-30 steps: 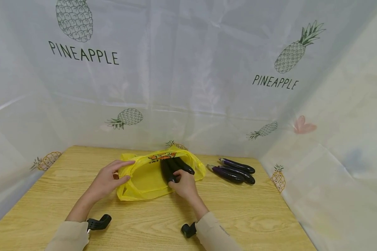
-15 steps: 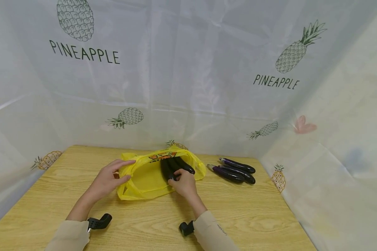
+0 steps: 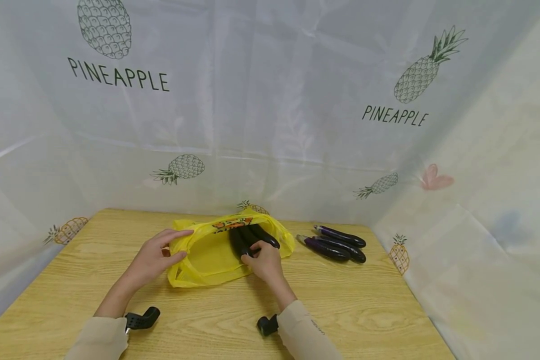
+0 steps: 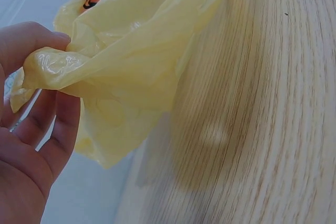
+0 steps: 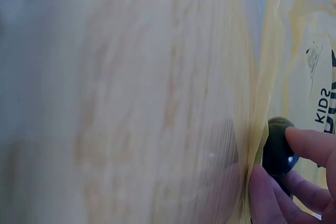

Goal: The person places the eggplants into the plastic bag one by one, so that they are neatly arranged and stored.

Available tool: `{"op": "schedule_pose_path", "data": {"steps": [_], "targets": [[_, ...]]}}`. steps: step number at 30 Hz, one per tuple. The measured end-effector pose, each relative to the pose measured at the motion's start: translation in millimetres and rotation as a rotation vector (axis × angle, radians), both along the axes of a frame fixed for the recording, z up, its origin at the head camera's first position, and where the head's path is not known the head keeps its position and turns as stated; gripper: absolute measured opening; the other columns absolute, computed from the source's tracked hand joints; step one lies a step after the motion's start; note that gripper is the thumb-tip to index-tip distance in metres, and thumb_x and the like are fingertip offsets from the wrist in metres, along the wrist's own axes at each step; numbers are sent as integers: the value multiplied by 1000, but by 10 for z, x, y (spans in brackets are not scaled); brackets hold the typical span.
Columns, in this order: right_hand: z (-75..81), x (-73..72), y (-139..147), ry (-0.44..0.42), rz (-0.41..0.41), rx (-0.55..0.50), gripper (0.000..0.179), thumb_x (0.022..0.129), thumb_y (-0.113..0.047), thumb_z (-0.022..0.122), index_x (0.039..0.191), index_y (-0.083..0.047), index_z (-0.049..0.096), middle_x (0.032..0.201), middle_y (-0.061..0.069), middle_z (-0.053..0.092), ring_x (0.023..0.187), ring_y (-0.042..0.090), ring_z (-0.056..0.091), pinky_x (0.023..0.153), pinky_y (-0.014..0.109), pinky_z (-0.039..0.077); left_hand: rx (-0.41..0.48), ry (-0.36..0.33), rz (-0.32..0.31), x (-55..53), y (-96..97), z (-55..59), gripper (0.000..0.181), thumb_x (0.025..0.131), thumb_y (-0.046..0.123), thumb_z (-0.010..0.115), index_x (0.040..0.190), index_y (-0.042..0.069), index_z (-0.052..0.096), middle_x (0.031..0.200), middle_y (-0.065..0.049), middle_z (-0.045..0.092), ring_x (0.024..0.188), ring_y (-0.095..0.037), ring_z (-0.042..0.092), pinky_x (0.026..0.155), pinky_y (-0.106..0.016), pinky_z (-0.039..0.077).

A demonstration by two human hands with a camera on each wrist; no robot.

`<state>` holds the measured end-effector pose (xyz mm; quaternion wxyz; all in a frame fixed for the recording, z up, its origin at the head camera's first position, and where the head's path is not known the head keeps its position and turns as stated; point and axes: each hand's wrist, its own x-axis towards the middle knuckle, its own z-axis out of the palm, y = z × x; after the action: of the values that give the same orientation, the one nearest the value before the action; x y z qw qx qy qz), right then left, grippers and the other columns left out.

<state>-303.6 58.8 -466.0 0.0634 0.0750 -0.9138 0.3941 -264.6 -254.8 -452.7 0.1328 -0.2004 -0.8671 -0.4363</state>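
Eggplants (image 3: 240, 243): inside the yellow bag (image 3: 209, 257), bunched toward the right of its mouth, ends facing you; how many lie deeper you cannot tell
Your right hand (image 3: 266, 262): pinching the rounded end of one eggplant between thumb and fingers, just inside the bag's mouth
Your left hand (image 3: 150, 257): gripping a gathered fold of thin film at the opposite end of the mouth, holding it apart
Three eggplants outside (image 3: 339, 247): side by side on the tabletop (image 3: 342, 310), right of the bag and well apart from your left hand
Slip risk: that skin looks smooth and shiny, so your fingertip hold could slide off under a quick move
Film risk: the bag's lower lip runs close by your right fingers; catch it too and the bag may drag or tear
Mouth risk: should your left hand slacken, the limp film would probably sag over the eggplants
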Motion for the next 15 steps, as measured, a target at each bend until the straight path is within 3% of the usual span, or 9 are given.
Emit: {"op": "schedule_pose_path", "data": {"steps": [10, 15], "targets": [[7, 6, 62, -6, 54, -15, 35, 88, -21, 87, 114, -2, 75, 87, 5, 69, 76, 16, 62, 65, 34, 54, -3, 9, 0, 3, 2, 12, 57, 97, 6, 78, 150, 20, 63, 131, -5, 64, 89, -15, 51, 66, -26, 47], [84, 62, 129, -17, 89, -28, 36, 90, -21, 85, 118, -2, 74, 92, 7, 72, 81, 20, 66, 70, 39, 58, -6, 11, 1, 6, -8, 12, 56, 98, 7, 77, 150, 20, 62, 132, -5, 65, 90, -14, 51, 67, -26, 47]]}}
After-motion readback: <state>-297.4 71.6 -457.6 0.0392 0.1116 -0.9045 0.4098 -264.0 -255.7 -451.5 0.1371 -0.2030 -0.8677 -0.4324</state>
